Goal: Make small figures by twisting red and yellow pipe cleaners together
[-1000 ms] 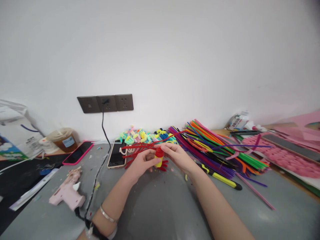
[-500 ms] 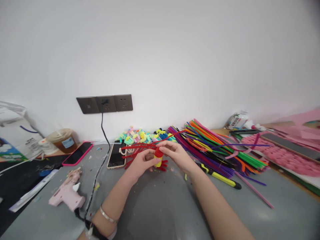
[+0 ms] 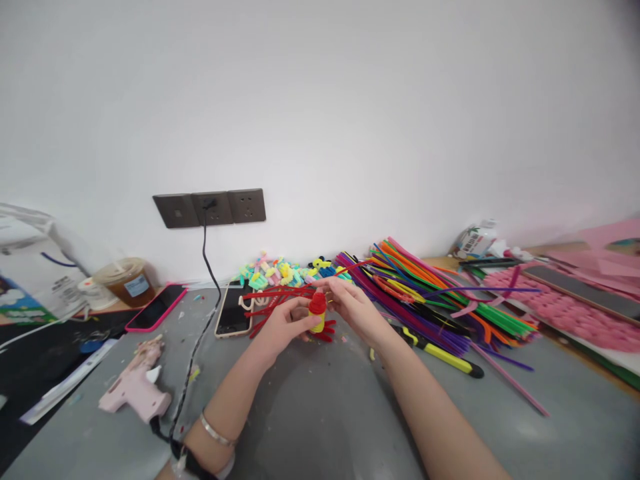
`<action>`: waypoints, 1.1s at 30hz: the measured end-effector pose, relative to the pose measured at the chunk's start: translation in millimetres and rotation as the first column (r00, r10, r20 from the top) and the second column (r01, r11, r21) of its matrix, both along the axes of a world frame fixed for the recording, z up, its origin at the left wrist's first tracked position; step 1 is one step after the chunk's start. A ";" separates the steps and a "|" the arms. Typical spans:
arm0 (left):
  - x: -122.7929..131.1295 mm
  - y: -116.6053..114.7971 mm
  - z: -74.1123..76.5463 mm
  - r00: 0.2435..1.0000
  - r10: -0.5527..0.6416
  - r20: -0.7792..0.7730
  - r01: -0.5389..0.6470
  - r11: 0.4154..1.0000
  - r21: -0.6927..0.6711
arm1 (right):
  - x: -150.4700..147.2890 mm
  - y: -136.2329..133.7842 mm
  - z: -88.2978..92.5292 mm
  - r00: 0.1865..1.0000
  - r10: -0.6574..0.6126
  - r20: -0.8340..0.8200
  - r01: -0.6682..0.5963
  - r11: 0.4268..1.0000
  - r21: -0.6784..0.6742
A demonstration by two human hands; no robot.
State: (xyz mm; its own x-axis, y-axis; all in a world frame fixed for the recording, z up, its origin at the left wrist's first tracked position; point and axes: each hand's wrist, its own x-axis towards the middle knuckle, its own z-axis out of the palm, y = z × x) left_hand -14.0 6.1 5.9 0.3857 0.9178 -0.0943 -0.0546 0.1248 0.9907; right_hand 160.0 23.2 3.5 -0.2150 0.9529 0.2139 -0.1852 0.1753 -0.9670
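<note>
Head view is showing the left hand [image 3: 284, 328] gripping a small yellow-and-red fuzzy pipe-cleaner figure [image 3: 317, 315] just above the grey counter [image 3: 320, 413], steadying it while fingers of the right hand [image 3: 354, 308] are pinching its red top.

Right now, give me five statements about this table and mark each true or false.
1. The left hand and right hand both hold the red-and-yellow piece. True.
2. The glue gun is in the left hand. False: it lies on the table, left of the left arm.
3. A cable is plugged into the wall socket. True.
4. The pink phone lies on the pipe cleaners. False: it lies far left of them, near the cup.
5. The yellow knife lies right of the right arm. True.
</note>
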 end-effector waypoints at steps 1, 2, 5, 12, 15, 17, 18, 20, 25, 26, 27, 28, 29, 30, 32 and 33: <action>0.0 -0.1 0.4 1.000 0.002 0.002 -0.002 1.000 -0.003 | -0.2 0.0 0.1 1.000 0.002 0.006 -0.002 1.000 0.003; 0.0 -0.2 0.7 1.000 0.004 0.005 -0.004 1.000 -0.007 | -0.2 0.0 0.1 1.000 0.006 0.012 -0.007 1.000 0.004; -0.1 0.0 0.2 1.000 0.010 0.007 -0.010 1.000 -0.003 | 0.3 -0.1 -0.1 1.000 0.026 0.017 -0.026 1.000 0.000; -1.2 0.4 -2.2 0.999 0.011 -0.034 -0.010 1.000 0.028 | 1.2 -1.8 3.0 0.998 0.023 0.054 -0.023 1.000 0.010; -1.8 0.2 -3.8 0.999 -0.001 -0.038 0.003 0.999 0.034 | 0.5 -1.9 3.4 0.998 0.019 0.058 -0.021 1.000 0.023; -1.8 0.4 -4.7 0.999 0.000 -0.035 0.001 0.999 0.038 | 0.4 -1.4 2.4 0.998 0.022 0.064 -0.025 0.999 0.031; -1.6 0.7 -4.8 0.999 0.003 -0.033 -0.002 0.999 0.040 | 0.6 -1.0 1.6 0.997 0.022 0.070 -0.025 0.999 0.039; -1.1 1.2 -4.3 0.999 0.007 -0.033 -0.006 0.999 0.043 | 1.3 0.1 -0.8 0.996 0.017 0.090 -0.022 0.998 0.052; -0.1 0.6 -0.1 0.999 0.007 -0.035 -0.006 0.999 0.041 | 2.1 2.9 -5.8 0.994 -0.010 0.106 0.004 0.998 0.063; -0.1 0.3 0.5 0.999 0.008 -0.033 -0.007 0.999 0.040 | 2.0 3.0 -6.0 0.995 -0.011 0.098 0.005 0.998 0.061; -0.1 0.0 0.8 0.999 0.009 -0.031 -0.008 0.999 0.040 | 1.8 2.9 -6.0 0.996 -0.010 0.088 0.005 0.998 0.058; -0.1 -0.1 0.9 1.000 0.011 -0.029 -0.009 0.999 0.041 | 1.6 2.8 -5.7 0.997 -0.011 0.078 0.007 0.999 0.054; -0.1 -0.1 0.7 1.000 0.011 -0.027 -0.010 0.999 0.041 | 1.4 2.6 -5.3 0.998 -0.013 0.069 0.010 0.999 0.048; 0.0 0.0 0.4 1.000 0.011 -0.022 -0.010 0.999 0.041 | 1.3 2.5 -5.0 0.998 -0.014 0.061 0.012 0.999 0.041; 0.3 0.4 -0.6 1.000 0.015 -0.005 -0.014 0.999 0.030 | 1.3 2.6 -4.7 0.998 -0.018 0.053 0.016 0.999 0.033; 0.6 0.6 -1.0 1.000 0.019 0.007 -0.019 1.000 0.019 | 1.5 2.9 -4.9 0.998 -0.022 0.053 0.020 0.999 0.029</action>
